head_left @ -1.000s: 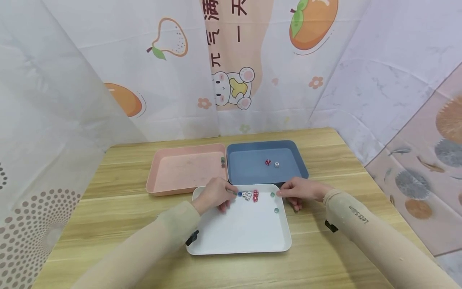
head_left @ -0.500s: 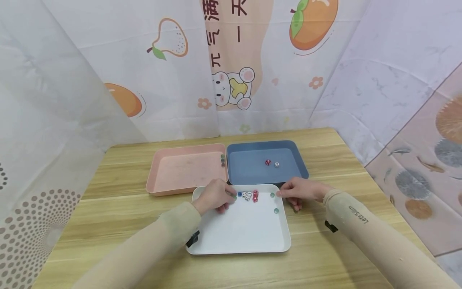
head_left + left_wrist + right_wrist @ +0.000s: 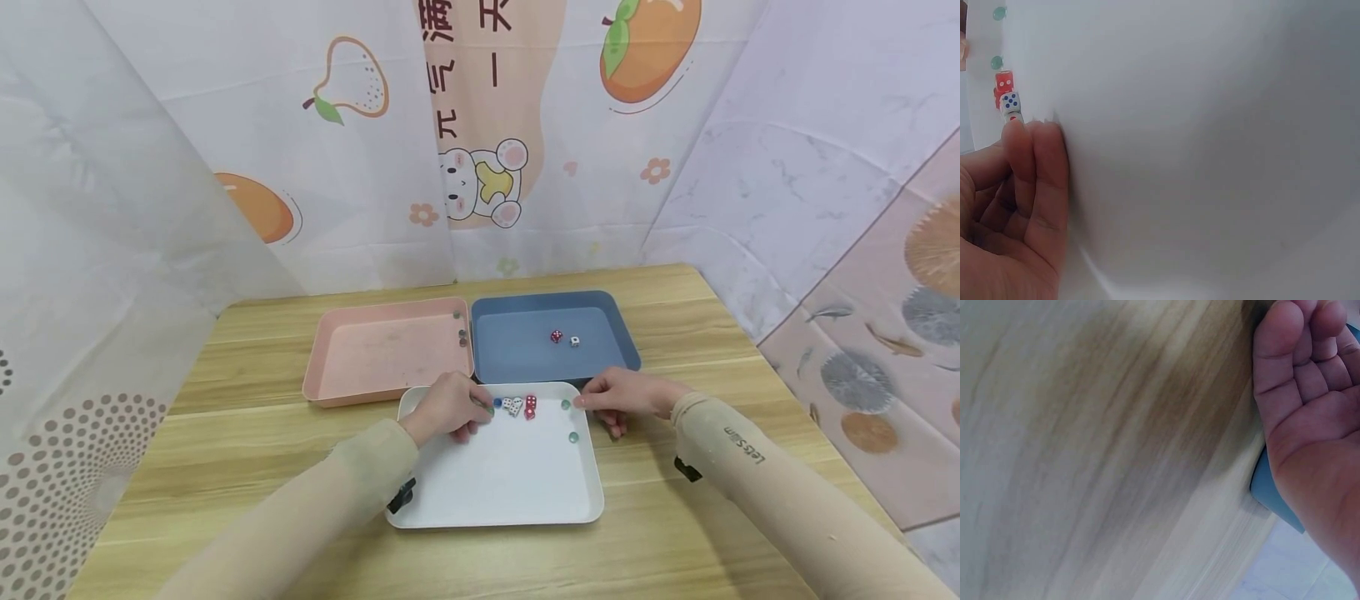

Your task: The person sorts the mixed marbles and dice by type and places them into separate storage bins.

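My left hand (image 3: 447,406) is over the back left of the white tray (image 3: 510,492), thumb and index finger pinching a green marble (image 3: 491,409) mostly covered by the fingertips. Just right of them lie a blue marble (image 3: 498,402), a few white dice (image 3: 513,406) and red dice (image 3: 531,407) along the back wall. Two pale green marbles, a rear one (image 3: 566,405) and a nearer one (image 3: 573,437), lie at the right. My right hand (image 3: 618,394) holds the tray's back right corner, thumb and index finger at the rim, other fingers curled outside.
Behind stand a pink tray (image 3: 382,346) holding a few marbles (image 3: 462,337) by its right wall, and a blue tray (image 3: 517,342) with a red die (image 3: 557,336) and a white die (image 3: 575,342). All three trays rest close together on a wooden table (image 3: 247,467).
My left index finger has drawn in around the green marble. In the pink tray, the rearmost marble has rolled slightly back and left, away from the other two. My right hand stays put.
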{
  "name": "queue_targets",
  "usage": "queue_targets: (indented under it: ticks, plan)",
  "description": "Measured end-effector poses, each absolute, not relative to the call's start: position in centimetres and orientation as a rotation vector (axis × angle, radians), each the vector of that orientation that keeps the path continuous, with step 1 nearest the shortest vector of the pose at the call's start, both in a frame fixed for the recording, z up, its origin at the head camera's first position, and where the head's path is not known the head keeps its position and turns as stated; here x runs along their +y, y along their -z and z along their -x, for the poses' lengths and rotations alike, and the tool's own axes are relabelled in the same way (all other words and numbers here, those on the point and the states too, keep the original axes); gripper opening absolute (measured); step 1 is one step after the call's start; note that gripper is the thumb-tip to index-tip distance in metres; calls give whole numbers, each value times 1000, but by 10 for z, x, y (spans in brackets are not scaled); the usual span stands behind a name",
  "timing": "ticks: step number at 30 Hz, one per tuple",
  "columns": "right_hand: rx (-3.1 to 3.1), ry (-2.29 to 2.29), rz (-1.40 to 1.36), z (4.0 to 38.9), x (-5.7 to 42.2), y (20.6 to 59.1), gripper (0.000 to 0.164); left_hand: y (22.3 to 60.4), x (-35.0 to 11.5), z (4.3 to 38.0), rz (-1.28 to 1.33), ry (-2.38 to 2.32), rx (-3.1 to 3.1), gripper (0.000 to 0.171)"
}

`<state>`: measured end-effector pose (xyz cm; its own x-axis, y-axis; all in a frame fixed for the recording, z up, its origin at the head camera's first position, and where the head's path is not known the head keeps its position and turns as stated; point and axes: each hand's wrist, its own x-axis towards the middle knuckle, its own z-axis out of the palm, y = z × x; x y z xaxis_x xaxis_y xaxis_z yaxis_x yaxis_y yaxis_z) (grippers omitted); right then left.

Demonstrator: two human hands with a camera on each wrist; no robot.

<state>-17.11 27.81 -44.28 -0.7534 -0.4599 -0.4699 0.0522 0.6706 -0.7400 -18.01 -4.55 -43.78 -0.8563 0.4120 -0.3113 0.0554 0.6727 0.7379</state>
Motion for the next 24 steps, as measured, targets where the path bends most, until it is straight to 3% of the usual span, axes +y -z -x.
queue_targets:
  ticks: [24]
  plan:
    - [2204, 1029, 316, 171, 276, 441, 46, 412, -50, 191, -402, -1211, 2370, 9]
